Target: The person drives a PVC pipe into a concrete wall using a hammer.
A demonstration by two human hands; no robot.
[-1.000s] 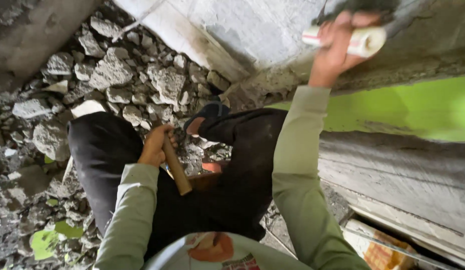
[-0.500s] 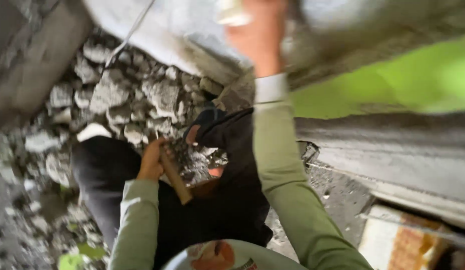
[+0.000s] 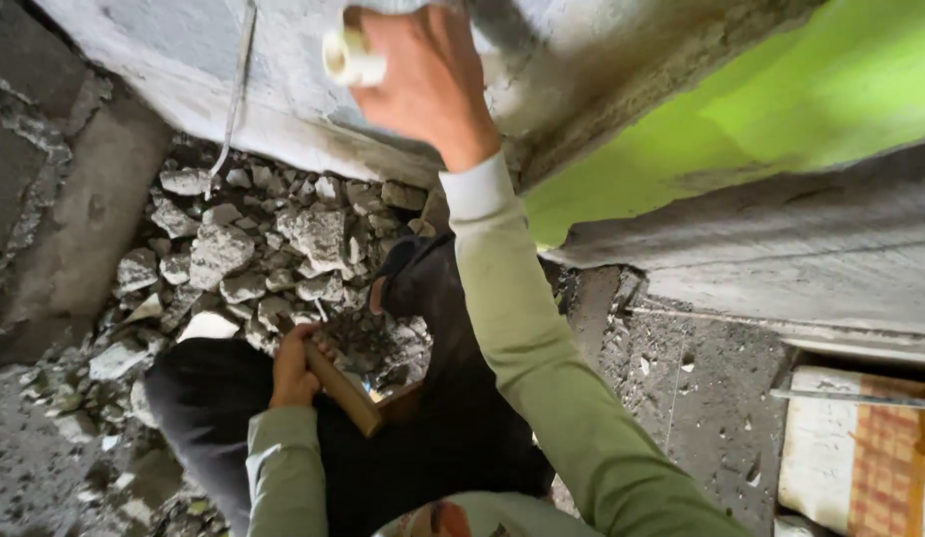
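— What has shifted since half a second ago?

— The right hand [image 3: 423, 75] is now seen sharp rather than blurred, set further left against the grey wall [image 3: 164, 60], and the white pipe piece [image 3: 351, 58] is again visible in its closed fingers. The left hand [image 3: 295, 366] is found much where it was, clenched around the wooden handle [image 3: 345, 390] low beside the dark trousers [image 3: 462, 428].

— How far along is the work judged to be?

— A good deal of breaking seems done: a heap of concrete rubble [image 3: 254, 259] is piled at the wall's foot. The pipe piece is held up at the wall near the top edge of the view, and whether it is seated in anything cannot be told. The handle's working end is hidden, so the tool is left unnamed.

— And the surroundings?

— A rough, dusty floor [image 3: 681, 388] is shown, strewn with chips. A thin wire [image 3: 234, 99] is seen hanging down the wall. A bright green surface [image 3: 781, 109] is caught at right above a grey slab, and a patterned sack [image 3: 860, 447] is glimpsed in the lower right corner.
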